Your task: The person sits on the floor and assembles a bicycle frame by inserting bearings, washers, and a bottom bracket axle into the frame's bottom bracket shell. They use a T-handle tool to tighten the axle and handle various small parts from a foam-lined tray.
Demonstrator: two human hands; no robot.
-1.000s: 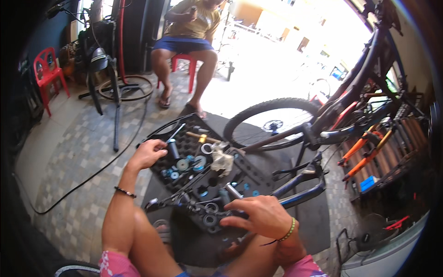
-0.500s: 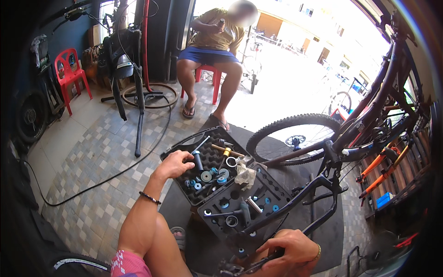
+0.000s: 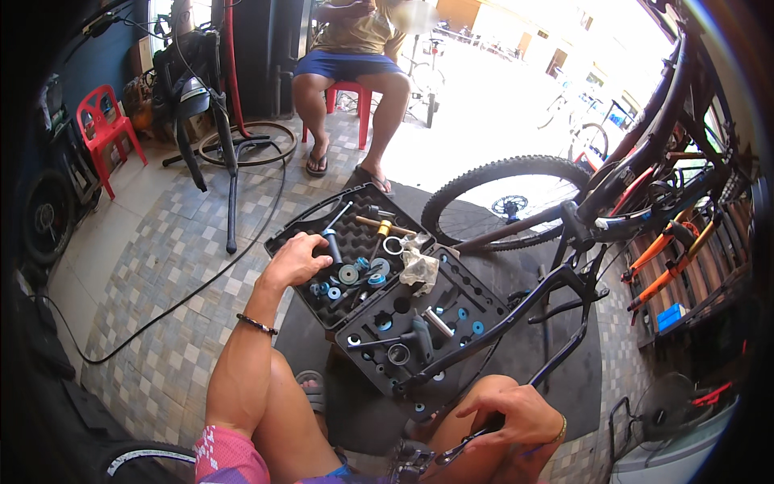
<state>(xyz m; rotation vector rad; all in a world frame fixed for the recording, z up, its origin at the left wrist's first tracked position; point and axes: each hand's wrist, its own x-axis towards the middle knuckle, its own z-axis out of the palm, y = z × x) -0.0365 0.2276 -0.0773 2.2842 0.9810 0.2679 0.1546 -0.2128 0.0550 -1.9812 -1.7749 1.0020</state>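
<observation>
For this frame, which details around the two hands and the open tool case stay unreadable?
- Head view: the left hand covers whatever lies under its fingers in the open black plastic tool case; no grip can be told.
- The right hand closes on a dark slim metal tool; its tip is cut off near the lower edge.
- The small blue and silver round fittings are too small to identify.
- The black bicycle frame crosses the case's right half.

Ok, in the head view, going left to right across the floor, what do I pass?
Red plastic chair → black repair stand → left hand reaching into the open black tool case → crumpled plastic bag → bike front wheel → orange suspension forks.
</observation>
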